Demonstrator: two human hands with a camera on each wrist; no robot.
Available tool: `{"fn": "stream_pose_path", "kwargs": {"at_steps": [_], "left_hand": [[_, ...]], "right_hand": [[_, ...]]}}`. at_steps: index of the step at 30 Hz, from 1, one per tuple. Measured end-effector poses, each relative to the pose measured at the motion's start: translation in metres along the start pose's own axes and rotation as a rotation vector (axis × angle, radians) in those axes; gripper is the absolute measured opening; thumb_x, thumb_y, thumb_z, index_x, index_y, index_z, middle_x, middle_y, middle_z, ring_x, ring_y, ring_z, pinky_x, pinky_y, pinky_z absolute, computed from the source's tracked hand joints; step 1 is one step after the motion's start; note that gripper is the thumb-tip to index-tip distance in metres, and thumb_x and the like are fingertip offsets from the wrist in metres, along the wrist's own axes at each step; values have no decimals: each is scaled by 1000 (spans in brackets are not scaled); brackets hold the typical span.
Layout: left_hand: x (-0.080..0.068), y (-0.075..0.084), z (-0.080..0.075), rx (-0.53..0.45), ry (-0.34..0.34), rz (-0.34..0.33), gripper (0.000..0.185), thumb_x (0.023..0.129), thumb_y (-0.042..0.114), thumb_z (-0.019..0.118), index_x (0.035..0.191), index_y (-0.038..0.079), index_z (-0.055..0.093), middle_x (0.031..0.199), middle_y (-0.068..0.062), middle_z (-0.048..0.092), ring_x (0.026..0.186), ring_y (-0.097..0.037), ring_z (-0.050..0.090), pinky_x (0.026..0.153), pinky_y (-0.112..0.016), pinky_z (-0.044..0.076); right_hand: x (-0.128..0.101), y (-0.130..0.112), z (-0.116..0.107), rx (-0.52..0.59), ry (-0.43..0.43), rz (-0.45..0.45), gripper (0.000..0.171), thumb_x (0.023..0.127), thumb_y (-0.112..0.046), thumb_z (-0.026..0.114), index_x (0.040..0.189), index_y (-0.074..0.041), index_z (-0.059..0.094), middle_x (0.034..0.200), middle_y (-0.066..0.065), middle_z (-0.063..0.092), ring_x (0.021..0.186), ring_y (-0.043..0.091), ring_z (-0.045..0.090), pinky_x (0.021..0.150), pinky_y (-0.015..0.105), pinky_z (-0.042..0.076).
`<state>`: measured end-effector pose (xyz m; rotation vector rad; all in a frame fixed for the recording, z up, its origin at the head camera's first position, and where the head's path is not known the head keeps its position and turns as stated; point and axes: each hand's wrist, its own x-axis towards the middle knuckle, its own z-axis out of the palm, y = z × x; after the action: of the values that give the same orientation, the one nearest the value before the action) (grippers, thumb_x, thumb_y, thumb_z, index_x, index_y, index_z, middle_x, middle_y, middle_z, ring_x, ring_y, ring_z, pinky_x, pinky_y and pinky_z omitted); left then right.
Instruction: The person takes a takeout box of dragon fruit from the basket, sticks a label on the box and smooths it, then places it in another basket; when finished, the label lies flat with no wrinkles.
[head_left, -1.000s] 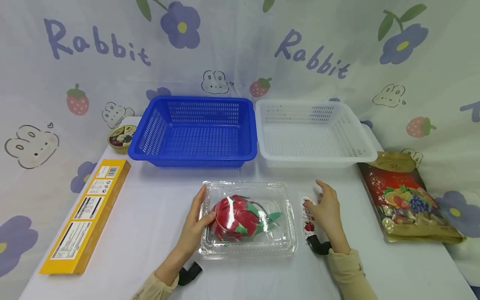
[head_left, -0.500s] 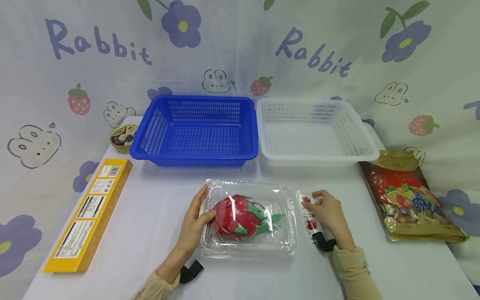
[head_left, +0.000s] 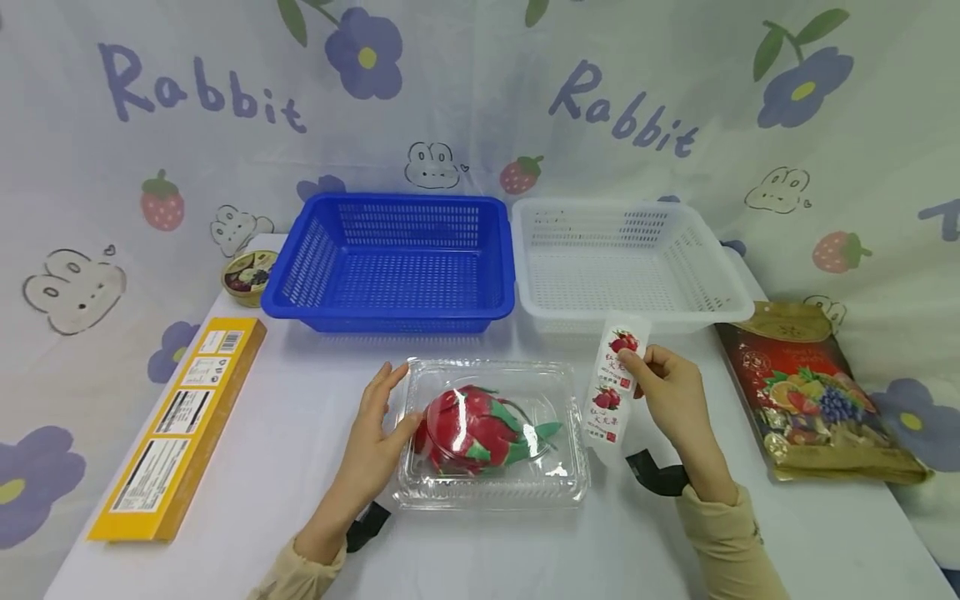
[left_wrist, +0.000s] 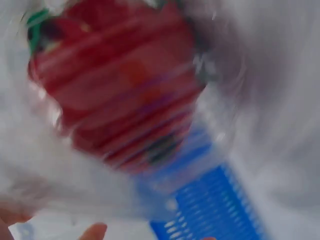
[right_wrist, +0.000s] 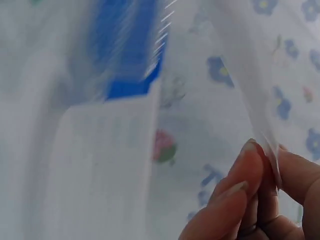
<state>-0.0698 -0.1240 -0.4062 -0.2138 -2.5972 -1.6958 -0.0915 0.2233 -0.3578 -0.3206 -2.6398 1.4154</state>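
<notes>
In the head view, a clear plastic clamshell box [head_left: 491, 497] stands on the white table with a red dragon fruit [head_left: 465, 425] inside it. My left hand [head_left: 375, 446] is at the box's left side, fingers extended and thumb right at the lid. Blurred in the left wrist view, the dragon fruit [left_wrist: 120, 85] shows through the plastic. My right hand [head_left: 678, 400] pinches a strip of dragon fruit labels [head_left: 604, 410] between thumb and fingers, raised beside the box's right edge. The right wrist view catches the strip [right_wrist: 247, 75] nearly edge-on.
Behind the box stand a blue basket [head_left: 405, 321] and a white basket [head_left: 637, 321], side by side. A yellow carton [head_left: 180, 433] lies at left, with a round tin [head_left: 247, 275] behind it. A red and gold bag [head_left: 817, 400] lies at right.
My right hand has picked the label strip up off the table and raised it. My left hand has loosened from the box, its fingers shifting slightly left.
</notes>
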Motion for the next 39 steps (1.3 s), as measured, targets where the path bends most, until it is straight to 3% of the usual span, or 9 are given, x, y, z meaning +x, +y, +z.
{"fn": "stream_pose_path", "kwargs": {"at_steps": [4, 9, 14, 19, 24, 30, 35, 39], "left_hand": [[-4, 17, -10, 120, 43, 101, 57, 93, 10, 60, 146, 15, 41, 158, -16, 25, 145, -42, 23, 106, -73, 24], [-6, 42, -16, 178, 69, 316, 56, 90, 7, 65, 142, 18, 48, 150, -9, 44, 139, -33, 39, 106, -63, 34], [-3, 72, -7, 221, 71, 554, 54, 83, 9, 74, 134, 15, 57, 132, -3, 62, 125, -24, 55, 104, -46, 45], [2, 96, 4, 221, 71, 679, 54, 75, 19, 82, 125, 13, 64, 113, 0, 72, 106, -17, 64, 93, -34, 50], [8, 104, 15, 205, 90, 707, 48, 71, 22, 85, 116, 16, 70, 93, 3, 74, 89, -11, 65, 77, -27, 47], [12, 108, 25, 225, 95, 657, 31, 71, 13, 85, 100, 16, 76, 80, 5, 73, 71, -6, 59, 70, -27, 45], [15, 108, 29, 226, 95, 628, 21, 71, 13, 86, 89, 15, 76, 82, 5, 75, 73, -7, 63, 71, -27, 46], [17, 106, 31, 228, 84, 616, 16, 72, 13, 84, 86, 16, 75, 82, 7, 74, 77, -7, 65, 74, -28, 46]], "right_hand": [[-9, -28, 8, 146, -35, -76, 40, 95, -30, 63, 66, -5, 51, 58, -9, 52, 58, 8, 47, 49, 23, 35], [-20, -60, 19, 300, -65, -139, 36, 95, -20, 62, 63, -8, 51, 61, -9, 55, 61, 7, 47, 52, 21, 39], [-28, -82, 30, 380, -111, -193, 32, 95, -13, 61, 65, -5, 55, 64, -10, 61, 61, 5, 55, 56, 20, 47], [-34, -92, 40, 421, -139, -231, 31, 94, -9, 60, 68, 6, 53, 64, -10, 62, 60, 5, 58, 54, 20, 51], [-37, -94, 46, 447, -152, -270, 31, 94, -8, 60, 69, 8, 55, 65, -10, 63, 58, 6, 58, 52, 22, 52], [-37, -91, 49, 410, -131, -297, 34, 94, -8, 61, 64, 6, 53, 58, -10, 56, 55, 4, 49, 49, 19, 43], [-35, -88, 51, 397, -120, -284, 35, 94, -8, 61, 63, 5, 51, 56, -10, 51, 55, 3, 45, 49, 19, 38], [-33, -85, 53, 398, -137, -266, 32, 94, -7, 61, 66, 5, 54, 58, -11, 53, 56, 3, 48, 50, 19, 41]]}}
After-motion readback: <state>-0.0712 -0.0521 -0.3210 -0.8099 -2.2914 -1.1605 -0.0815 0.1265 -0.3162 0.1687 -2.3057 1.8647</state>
